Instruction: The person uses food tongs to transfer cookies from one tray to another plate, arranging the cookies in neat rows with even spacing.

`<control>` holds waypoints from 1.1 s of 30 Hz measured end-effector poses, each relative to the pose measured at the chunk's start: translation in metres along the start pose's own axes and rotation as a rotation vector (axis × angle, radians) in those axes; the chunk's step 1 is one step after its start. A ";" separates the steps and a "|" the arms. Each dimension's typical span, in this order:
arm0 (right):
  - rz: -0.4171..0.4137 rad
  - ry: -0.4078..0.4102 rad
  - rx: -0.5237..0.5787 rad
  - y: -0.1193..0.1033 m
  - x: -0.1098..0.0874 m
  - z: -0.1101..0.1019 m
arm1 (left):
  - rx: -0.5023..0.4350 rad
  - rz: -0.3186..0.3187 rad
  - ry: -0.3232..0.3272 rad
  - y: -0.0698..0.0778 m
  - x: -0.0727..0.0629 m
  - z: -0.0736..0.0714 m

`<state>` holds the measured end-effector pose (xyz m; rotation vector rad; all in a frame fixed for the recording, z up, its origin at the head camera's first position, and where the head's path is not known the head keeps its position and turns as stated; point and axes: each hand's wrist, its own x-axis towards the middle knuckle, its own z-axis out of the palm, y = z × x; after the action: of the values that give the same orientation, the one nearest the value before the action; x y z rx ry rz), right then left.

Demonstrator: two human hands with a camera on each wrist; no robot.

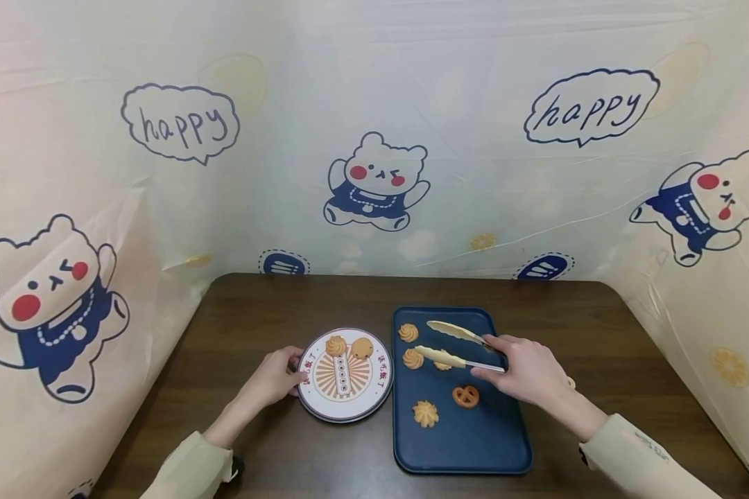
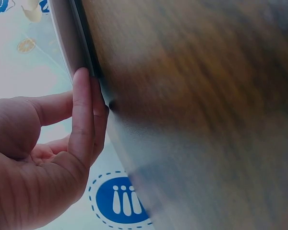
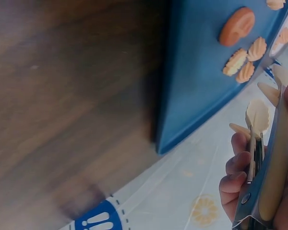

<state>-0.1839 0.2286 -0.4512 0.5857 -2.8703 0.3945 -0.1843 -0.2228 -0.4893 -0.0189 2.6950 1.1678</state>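
Observation:
My left hand (image 1: 279, 374) grips the left rim of a round white plate (image 1: 318, 403) printed with a sunburst, thumb at the edge. In the left wrist view its fingers (image 2: 81, 120) lie along the plate's side. A swirled cookie (image 1: 336, 346) and a round cookie (image 1: 362, 348) are on the plate. In my right hand (image 1: 533, 367) is a pair of tongs (image 3: 273, 177) with cream tips, their arms spread over a dark blue tray (image 1: 462, 447). Swirled cookies (image 1: 408, 333) lie near the tips; one cookie (image 1: 442, 365) is partly hidden under the lower arm.
Nearer the front, the tray holds a pretzel-shaped cookie (image 1: 465, 396) and a flower-shaped cookie (image 1: 425, 414). The plate stands close beside the tray's left edge on a dark wooden table (image 1: 287, 305). A printed cloth (image 1: 474, 208) with bears hangs around the table's back and sides.

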 end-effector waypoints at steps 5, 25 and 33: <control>0.012 -0.012 -0.004 0.008 -0.010 0.002 | -0.001 0.006 0.002 0.001 -0.001 0.000; 0.047 -0.053 -0.023 0.019 -0.029 0.009 | 0.025 -0.019 0.000 0.002 0.000 0.000; 0.050 -0.077 -0.004 0.020 -0.030 0.012 | 0.003 -0.018 0.009 0.001 0.000 0.001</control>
<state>-0.1669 0.2538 -0.4740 0.5406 -2.9637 0.3825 -0.1840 -0.2210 -0.4891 -0.0475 2.6984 1.1610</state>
